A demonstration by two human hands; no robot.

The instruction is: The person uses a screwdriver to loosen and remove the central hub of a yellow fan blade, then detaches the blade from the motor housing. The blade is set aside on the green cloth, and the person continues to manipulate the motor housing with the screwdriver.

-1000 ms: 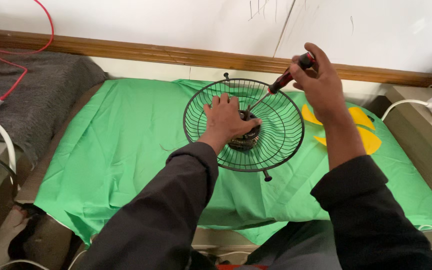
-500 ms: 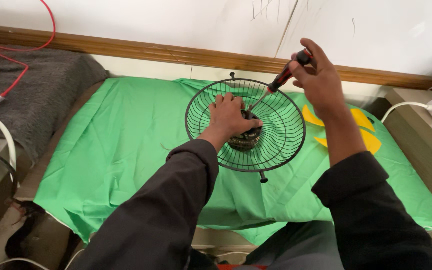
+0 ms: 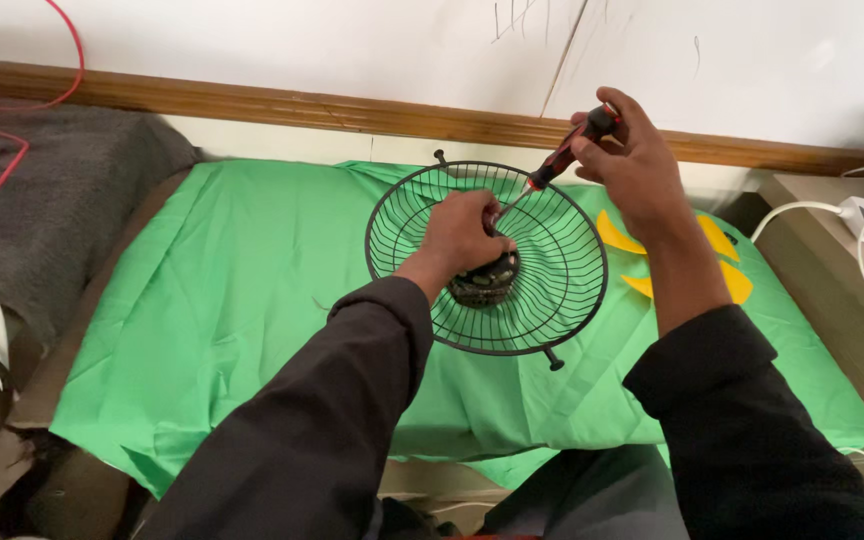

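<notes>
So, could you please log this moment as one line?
left hand: steadying motor | right hand: gripping screwdriver | fan guard: on green cloth

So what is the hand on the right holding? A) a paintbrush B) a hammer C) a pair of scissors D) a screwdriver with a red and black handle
D: the right hand grips a screwdriver with a red and black handle, its thin metal tip pointing down into the middle of the black wire fan guard, where the left hand rests.
</notes>
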